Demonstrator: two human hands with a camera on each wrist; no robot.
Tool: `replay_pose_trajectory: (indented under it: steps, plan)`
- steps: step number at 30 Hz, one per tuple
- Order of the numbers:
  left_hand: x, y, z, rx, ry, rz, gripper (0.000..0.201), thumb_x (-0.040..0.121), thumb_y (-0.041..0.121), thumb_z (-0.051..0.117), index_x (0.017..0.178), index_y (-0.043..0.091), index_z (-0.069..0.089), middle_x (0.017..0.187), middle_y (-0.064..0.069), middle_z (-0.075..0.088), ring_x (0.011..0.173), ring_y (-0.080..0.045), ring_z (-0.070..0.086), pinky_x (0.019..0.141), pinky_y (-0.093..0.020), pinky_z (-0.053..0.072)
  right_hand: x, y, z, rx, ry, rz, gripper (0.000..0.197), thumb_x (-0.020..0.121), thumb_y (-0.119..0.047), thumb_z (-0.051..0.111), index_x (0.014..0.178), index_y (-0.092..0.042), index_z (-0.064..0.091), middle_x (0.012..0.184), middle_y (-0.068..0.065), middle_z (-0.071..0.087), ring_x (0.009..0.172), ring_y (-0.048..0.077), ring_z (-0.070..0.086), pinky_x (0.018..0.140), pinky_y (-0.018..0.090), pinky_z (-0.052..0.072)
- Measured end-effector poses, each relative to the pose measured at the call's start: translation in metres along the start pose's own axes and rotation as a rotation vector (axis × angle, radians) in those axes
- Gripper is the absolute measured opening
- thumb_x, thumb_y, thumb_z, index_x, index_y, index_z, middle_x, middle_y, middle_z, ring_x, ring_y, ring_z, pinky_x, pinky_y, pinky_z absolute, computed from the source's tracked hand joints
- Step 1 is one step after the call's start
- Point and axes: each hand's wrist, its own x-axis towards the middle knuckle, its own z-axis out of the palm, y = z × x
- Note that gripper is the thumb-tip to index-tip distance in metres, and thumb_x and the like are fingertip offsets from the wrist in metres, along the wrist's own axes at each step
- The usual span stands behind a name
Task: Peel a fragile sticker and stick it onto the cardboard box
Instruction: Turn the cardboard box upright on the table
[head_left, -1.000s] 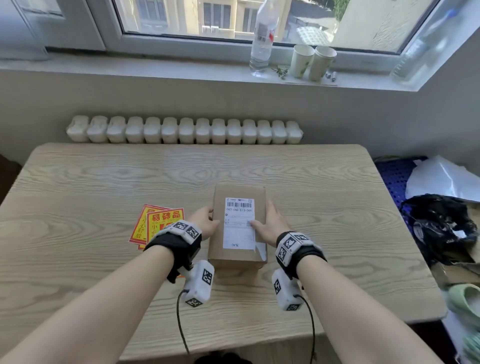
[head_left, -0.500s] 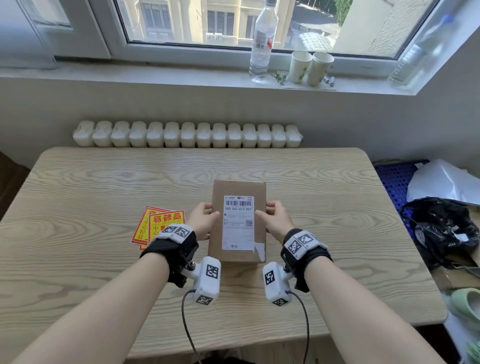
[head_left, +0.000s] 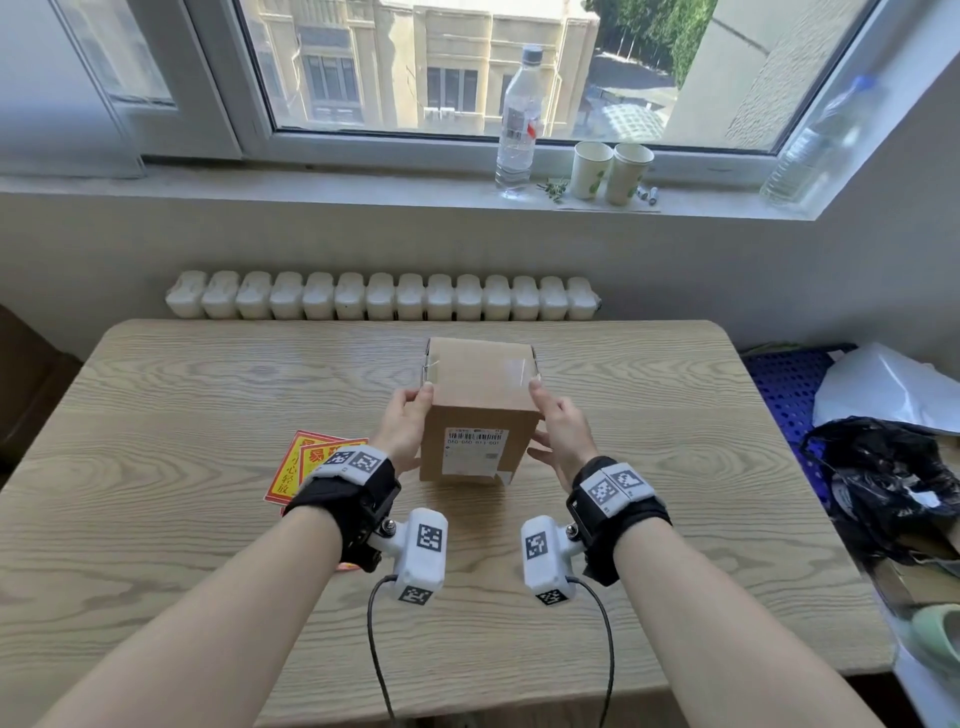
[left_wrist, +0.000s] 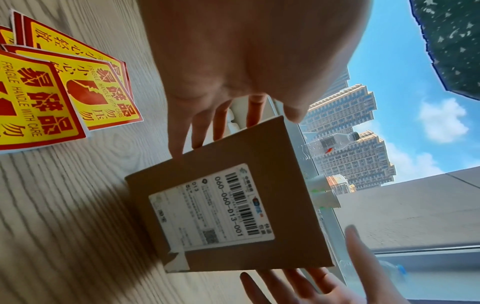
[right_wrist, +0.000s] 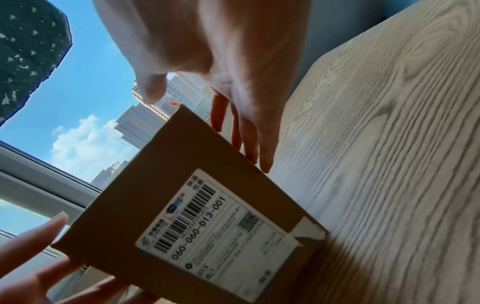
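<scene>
The cardboard box (head_left: 480, 395) is stood on its near edge on the wooden table (head_left: 208, 519), tipped so the face with the white shipping label (head_left: 474, 451) is turned toward the person and a plain brown side with clear tape is seen on top. It's held between both hands — the left hand (head_left: 404, 430) is pressed against the left side with straight fingers, thumb up by the top corner, and the right hand (head_left: 563, 434) is laid along the right side the same way, fingers extended rather than curled. So nothing is clenched; the box is just sandwiched between flat palms.

From the left wrist view the label (left_wrist: 211, 207) can be read, 060-060-D13-001, with a torn bit of tape at one corner.

The fragile stickers (head_left: 306, 460) — yellow with red borders, "FRAGILE HANDLE WITH CARE" printed on them — are left in a small overlapping pile on the table just left of the left wrist, apart from the box and untouched.

A water bottle (head_left: 518, 124) and two paper cups (head_left: 610, 171) are lined up on the windowsill.
</scene>
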Motion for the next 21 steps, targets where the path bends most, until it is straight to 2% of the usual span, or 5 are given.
replay_pose_trajectory:
  steps: [2,5,8,14,21]
  plan:
    - [0.000,-0.001,0.002,0.036,-0.008,0.018,0.042,0.097,0.038,0.036,0.130,0.011,0.040,0.117,-0.006,0.054,0.091,-0.017,0.053,0.070,-0.030,0.043,0.002,0.002,-0.001,-0.009,0.029,-0.004,0.036,0.088,-0.039,0.058,0.109,-0.013,0.047,0.107,0.005,0.060,0.093,0.022,0.058,0.070,0.031,0.048]
    - [0.004,-0.003,0.002,0.083,-0.008,0.007,0.040,0.097,0.037,0.038,0.129,0.014,0.040,0.135,-0.010,0.049,0.112,-0.025,0.048,0.088,-0.042,0.041,0.004,0.003,-0.003,-0.046,0.027,-0.026,0.035,0.089,-0.029,0.060,0.118,-0.017,0.044,0.117,0.008,0.057,0.099,0.024,0.059,0.085,0.041,0.050]
    - [0.006,-0.007,0.001,0.087,-0.001,-0.028,0.039,0.097,0.032,0.040,0.131,0.013,0.040,0.135,-0.012,0.049,0.109,-0.026,0.047,0.096,-0.047,0.039,0.003,0.001,-0.004,-0.152,0.013,-0.056,0.046,0.090,-0.025,0.059,0.131,-0.014,0.041,0.117,0.014,0.058,0.105,0.027,0.060,0.096,0.045,0.049]
    - [0.010,-0.013,0.001,0.224,0.012,0.050,0.043,0.096,0.032,0.044,0.133,0.011,0.041,0.134,-0.014,0.052,0.104,-0.026,0.053,0.084,-0.039,0.046,0.002,0.002,-0.005,-0.317,0.025,-0.097,0.048,0.090,-0.030,0.057,0.133,-0.016,0.042,0.127,0.018,0.057,0.114,0.029,0.057,0.096,0.044,0.048]
    - [0.002,0.002,-0.015,0.622,0.078,0.210,0.050,0.097,0.030,0.042,0.139,0.003,0.037,0.144,-0.018,0.046,0.132,-0.030,0.045,0.108,-0.038,0.035,-0.009,-0.014,-0.008,-0.639,0.070,-0.220,0.055,0.092,-0.033,0.053,0.139,-0.012,0.035,0.143,0.011,0.048,0.129,0.028,0.047,0.106,0.038,0.038]
